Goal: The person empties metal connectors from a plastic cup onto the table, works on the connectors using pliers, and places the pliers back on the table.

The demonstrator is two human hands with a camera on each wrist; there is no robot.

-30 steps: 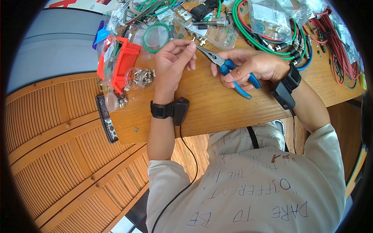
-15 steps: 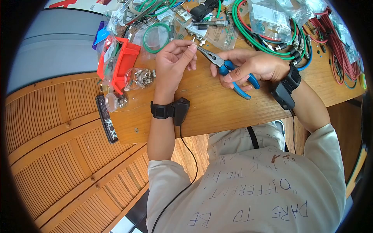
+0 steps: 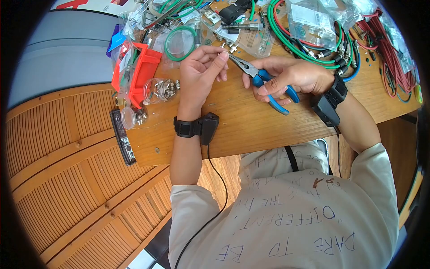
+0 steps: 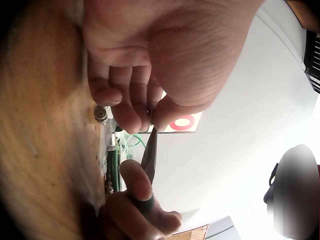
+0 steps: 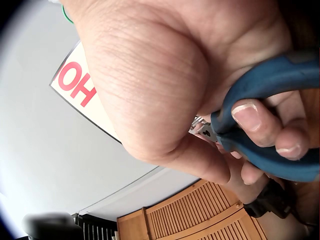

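My left hand (image 3: 201, 74) is raised over the table, pinching a small metal piece (image 3: 222, 45) between thumb and index finger. Most of that piece is hidden by the fingertips. My right hand (image 3: 298, 77) grips needle-nose pliers (image 3: 251, 70) by their blue handles, thumb on top and some fingers inside the handle loop. The pliers' narrow tip points left and meets the left thumb and index fingertips. In the left wrist view, the tip of the pliers (image 4: 151, 155) reaches the pinched fingertips. In the right wrist view, a blue handle (image 5: 270, 77) crosses the palm.
Left of the left hand lie a clear jar (image 3: 154, 90) of metal connectors, a smaller jar (image 3: 129, 118) and a red bin (image 3: 145, 67). Behind the hands are plastic bags (image 3: 309, 27), coiled green cables (image 3: 274, 27) and red cables (image 3: 394, 54). A dark multi-tool-like strip (image 3: 122, 136) lies at the left edge.
The left hand has shifted very slightly to the right, with its pinch kept. The right hand and the pliers hold almost still.
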